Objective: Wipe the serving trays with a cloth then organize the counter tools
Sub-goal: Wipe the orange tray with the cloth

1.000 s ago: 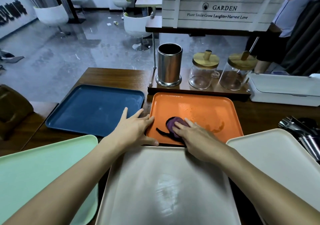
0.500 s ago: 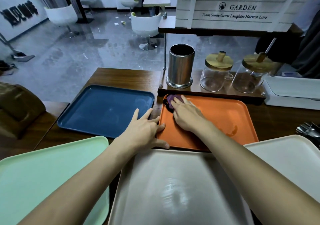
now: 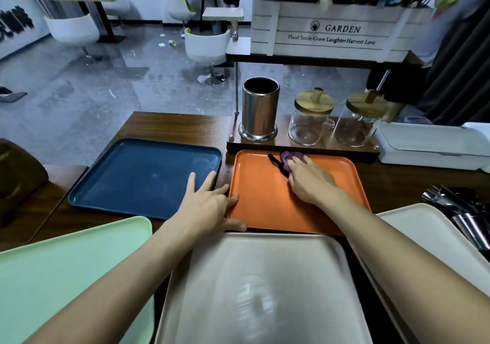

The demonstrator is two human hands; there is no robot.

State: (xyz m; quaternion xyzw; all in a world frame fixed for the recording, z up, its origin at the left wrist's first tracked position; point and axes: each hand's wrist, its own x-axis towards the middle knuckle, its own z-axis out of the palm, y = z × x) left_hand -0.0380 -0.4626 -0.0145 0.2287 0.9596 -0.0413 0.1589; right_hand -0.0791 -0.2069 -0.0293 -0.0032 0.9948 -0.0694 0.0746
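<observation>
A steel cup (image 3: 260,110) stands upright on a low wooden stand (image 3: 302,149) at the back of the counter (image 3: 172,126); its inside is too dark to tell what it holds. Just beside it, to the right, are two clear glass jars (image 3: 310,123) (image 3: 355,127), each with a wooden lid on top. On the shelf above, a white crate (image 3: 328,33) marked GARDEN holds flowers and leaves.

The orange tray (image 3: 265,208) lies just in front of the stand and holds a purple cloth (image 3: 289,157) near the middle of its far edge, with a black strap trailing to its left. The right hand (image 3: 310,181) lies flat over the cloth, fingers straight and together, their tips pressing it to the tray.

The left hand (image 3: 209,205) is spread open at the tray's near left corner. Its thumb lies along the near rim, and its fingers reach over the corner of the blue tray (image 3: 138,176) alongside.

Nearer the camera lie a green tray (image 3: 66,272) on the left, a beige tray (image 3: 259,290) in the middle and a cream tray (image 3: 424,227) on the right. Shiny metal tools (image 3: 461,211) lie by the cream tray, and a white box (image 3: 429,144) sits right of the stand
</observation>
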